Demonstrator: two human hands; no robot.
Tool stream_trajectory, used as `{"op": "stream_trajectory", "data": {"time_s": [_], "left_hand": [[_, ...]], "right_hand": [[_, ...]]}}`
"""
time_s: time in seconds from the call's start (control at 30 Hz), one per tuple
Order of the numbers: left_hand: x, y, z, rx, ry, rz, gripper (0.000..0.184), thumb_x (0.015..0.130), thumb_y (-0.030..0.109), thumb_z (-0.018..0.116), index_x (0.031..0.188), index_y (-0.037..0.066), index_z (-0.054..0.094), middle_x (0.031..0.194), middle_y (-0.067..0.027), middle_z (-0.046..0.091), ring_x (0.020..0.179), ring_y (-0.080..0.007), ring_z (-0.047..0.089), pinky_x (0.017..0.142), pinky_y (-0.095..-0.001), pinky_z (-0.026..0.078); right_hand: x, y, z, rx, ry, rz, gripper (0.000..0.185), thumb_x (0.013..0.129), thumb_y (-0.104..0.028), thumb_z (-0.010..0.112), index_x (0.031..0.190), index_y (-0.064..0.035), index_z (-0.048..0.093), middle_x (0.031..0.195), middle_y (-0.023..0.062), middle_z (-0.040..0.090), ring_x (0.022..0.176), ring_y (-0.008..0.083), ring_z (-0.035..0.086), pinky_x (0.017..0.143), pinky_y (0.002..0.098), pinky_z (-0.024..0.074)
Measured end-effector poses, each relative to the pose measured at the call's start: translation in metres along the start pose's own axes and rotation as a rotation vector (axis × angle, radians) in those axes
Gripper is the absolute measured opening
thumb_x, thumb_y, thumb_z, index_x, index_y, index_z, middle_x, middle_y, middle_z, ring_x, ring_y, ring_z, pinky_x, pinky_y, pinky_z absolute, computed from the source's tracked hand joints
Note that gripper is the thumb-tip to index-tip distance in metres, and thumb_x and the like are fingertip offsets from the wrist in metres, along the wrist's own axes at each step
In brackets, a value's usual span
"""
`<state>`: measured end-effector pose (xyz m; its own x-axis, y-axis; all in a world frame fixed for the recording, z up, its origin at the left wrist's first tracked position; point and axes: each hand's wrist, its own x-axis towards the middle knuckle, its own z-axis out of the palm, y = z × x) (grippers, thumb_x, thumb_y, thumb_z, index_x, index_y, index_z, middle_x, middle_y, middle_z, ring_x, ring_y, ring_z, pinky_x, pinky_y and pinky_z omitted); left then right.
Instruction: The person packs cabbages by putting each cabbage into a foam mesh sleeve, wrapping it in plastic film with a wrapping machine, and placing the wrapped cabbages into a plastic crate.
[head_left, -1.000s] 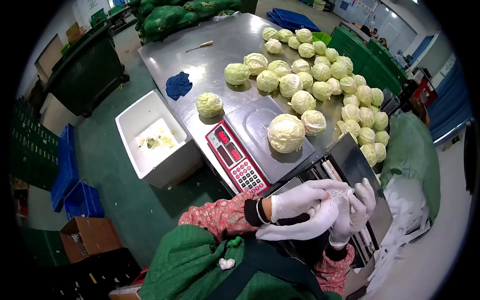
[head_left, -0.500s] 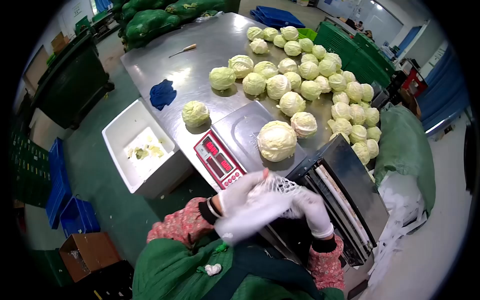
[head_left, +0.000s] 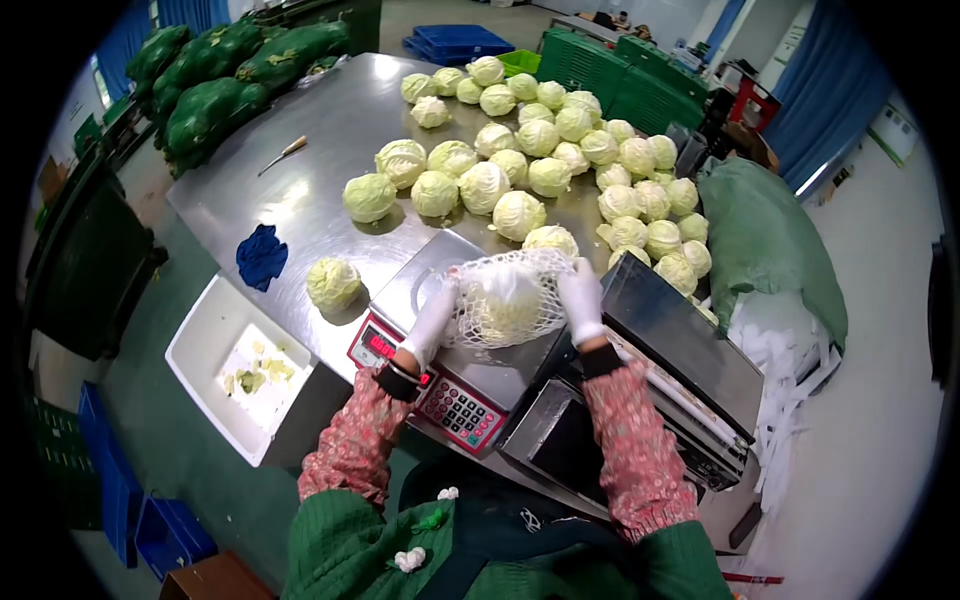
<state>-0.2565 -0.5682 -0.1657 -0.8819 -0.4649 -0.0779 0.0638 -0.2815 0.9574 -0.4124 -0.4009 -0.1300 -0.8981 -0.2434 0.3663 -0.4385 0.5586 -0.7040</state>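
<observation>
Two white-gloved hands work the mesh sleeve (head_left: 537, 268), and it's stretched wide across one big cabbage (head_left: 508, 312)! The left hand (head_left: 434, 312) grips the netting at nine o'clock, the right hand (head_left: 580, 300) has it at three, though the mesh blurs the exact set of the fingertips. That cabbage is right over the plate of the scale (head_left: 478, 370); whether its base rests there, the netting doesn't let me say. At seven o'clock, the scale's keypad (head_left: 460, 410) sits in plain view, while the left forearm cuts across part of the red display.

Dressing the cabbage looks to be the step in hand, and it appears only part done: mesh over the front and top, underside out of sight. What the next move calls for, I'd judge, is even tension from both sides, the mouth spread wide, and a draw around the base without rolling the head away.

Close behind, at one o'clock, a bare cabbage (head_left: 551, 240) crowds the netting. Another loose head (head_left: 333, 285) waits at nine on the tabletop (head_left: 225, 180), and a wooden-handled knife (head_left: 283, 155) lies out at ten, well apart from the action.
</observation>
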Motion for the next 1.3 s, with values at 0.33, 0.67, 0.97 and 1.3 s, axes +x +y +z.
{"op": "stream_trajectory", "data": {"time_s": [0.33,0.67,0.97,1.3], "left_hand": [[-0.06,-0.065,0.034,-0.827,-0.286,-0.293,0.051,0.102,0.034,0.036,0.142,0.002,0.038,0.136,-0.0135,0.052,0.122,-0.0248,0.052,0.104,-0.0402,0.043],[-0.11,-0.013,0.109,-1.177,-0.598,-0.36,0.058,0.102,0.041,0.029,0.145,0.003,0.03,0.146,-0.0172,0.04,0.132,-0.0321,0.041,0.113,-0.0453,0.032],[-0.052,0.038,0.274,0.362,-0.305,0.525,0.033,0.089,0.025,0.064,0.111,0.0,0.065,0.102,-0.0141,0.068,0.096,-0.0265,0.064,0.084,-0.0359,0.049],[0.03,0.019,0.348,0.24,-0.715,-0.053,0.037,0.087,0.033,0.07,0.102,0.0,0.07,0.097,-0.0012,0.068,0.082,-0.0062,0.058,0.069,-0.0224,0.045]], "right_hand": [[-0.083,-0.068,-0.071,0.781,-0.333,0.075,0.021,0.083,-0.002,0.052,0.097,0.0063,0.065,0.092,0.0097,0.067,0.084,0.0173,0.063,0.076,0.0279,0.0496],[-0.119,-0.011,-0.185,1.075,-0.431,0.489,0.03,0.092,-0.006,0.05,0.12,0.0025,0.054,0.114,0.0117,0.061,0.102,0.0187,0.059,0.092,0.0283,0.0454],[-0.093,0.025,-0.252,0.794,0.06,0.136,0.06,0.098,-0.019,0.055,0.146,-0.0015,0.026,0.149,0.0115,0.031,0.136,0.0198,0.031,0.112,0.0336,0.0251],[-0.071,0.184,-0.303,0.132,0.04,0.131,0.049,0.099,-0.036,0.048,0.135,-0.0025,0.043,0.136,0.0215,0.049,0.125,0.0326,0.05,0.103,0.0398,0.0386]]}}
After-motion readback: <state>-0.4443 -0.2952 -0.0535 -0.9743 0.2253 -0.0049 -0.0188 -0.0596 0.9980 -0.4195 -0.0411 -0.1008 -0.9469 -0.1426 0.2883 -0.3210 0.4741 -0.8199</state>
